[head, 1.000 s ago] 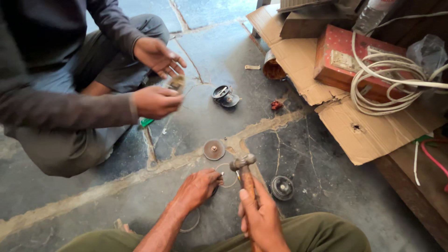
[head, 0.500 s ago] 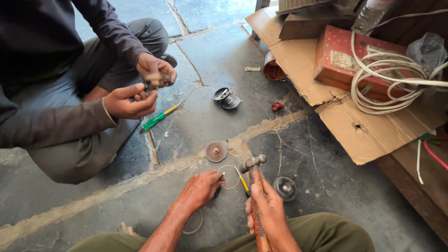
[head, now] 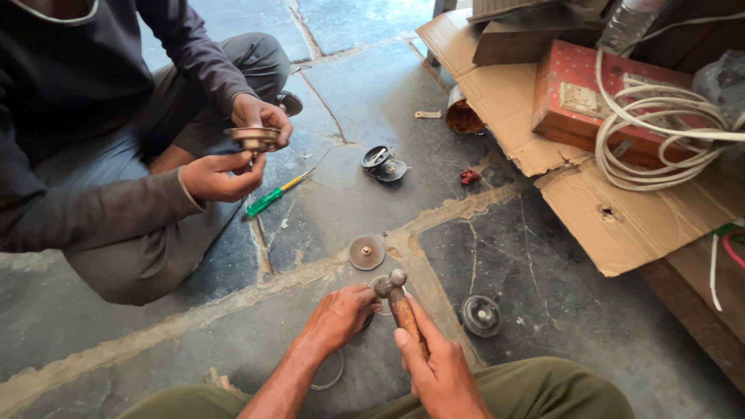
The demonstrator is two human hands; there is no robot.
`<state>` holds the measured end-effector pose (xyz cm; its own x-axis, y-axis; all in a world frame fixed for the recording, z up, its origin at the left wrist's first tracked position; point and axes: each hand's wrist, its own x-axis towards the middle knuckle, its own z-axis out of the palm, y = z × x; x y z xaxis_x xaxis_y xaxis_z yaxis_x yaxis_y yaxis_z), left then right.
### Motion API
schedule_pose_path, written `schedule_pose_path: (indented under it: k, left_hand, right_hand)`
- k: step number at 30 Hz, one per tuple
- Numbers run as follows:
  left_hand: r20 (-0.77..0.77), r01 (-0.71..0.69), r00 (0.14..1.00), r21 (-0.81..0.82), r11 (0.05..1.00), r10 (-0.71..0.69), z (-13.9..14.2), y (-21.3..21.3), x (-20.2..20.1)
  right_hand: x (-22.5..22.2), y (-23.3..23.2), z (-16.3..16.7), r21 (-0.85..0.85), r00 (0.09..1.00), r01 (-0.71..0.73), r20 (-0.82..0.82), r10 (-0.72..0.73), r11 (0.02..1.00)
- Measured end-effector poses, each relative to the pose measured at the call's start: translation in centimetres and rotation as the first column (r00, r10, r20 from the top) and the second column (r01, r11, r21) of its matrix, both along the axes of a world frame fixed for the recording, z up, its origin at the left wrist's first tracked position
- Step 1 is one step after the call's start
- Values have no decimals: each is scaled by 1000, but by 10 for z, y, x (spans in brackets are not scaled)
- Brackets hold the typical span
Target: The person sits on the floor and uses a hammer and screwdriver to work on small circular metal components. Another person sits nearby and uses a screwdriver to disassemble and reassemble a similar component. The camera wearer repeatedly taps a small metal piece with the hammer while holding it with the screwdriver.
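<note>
My right hand [head: 438, 368] grips the wooden handle of a small hammer [head: 397, 299], its metal head raised just above the floor. My left hand [head: 337, 318] presses down on a small part on the stone floor; the part is mostly hidden under the fingers. A round rusty disc [head: 366, 252] lies just beyond the hammer head. A black round part [head: 481, 315] sits to the right of my right hand. A thin wire ring [head: 330, 376] lies by my left wrist.
A person sits opposite at the left, both hands [head: 233, 159] holding a round metal part [head: 252, 137]. A green screwdriver [head: 275, 194], a black metal piece [head: 384, 163], flattened cardboard [head: 621, 202], a red box [head: 613, 101] and coiled white cable [head: 667, 132] lie around.
The hammer head has shifted a little left, nearer my left hand. The other person has lifted the round metal part higher between both hands, uncovering the green screwdriver.
</note>
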<state>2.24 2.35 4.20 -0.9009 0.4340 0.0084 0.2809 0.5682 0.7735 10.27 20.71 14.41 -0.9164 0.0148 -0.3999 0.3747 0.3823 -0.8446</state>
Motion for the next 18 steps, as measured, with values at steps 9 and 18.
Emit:
schedule_pose_path:
  k: [9,18]
  left_hand:
    - [-4,8,1000,-23,1000,-8,-2,1,0]
    - [13,9,1000,-57,998,-9,-1,-1,1]
  right_hand:
    - [-1,8,-3,189,983,-70,-154,100,980]
    - [10,8,-4,6,876,67,-480,-56,998]
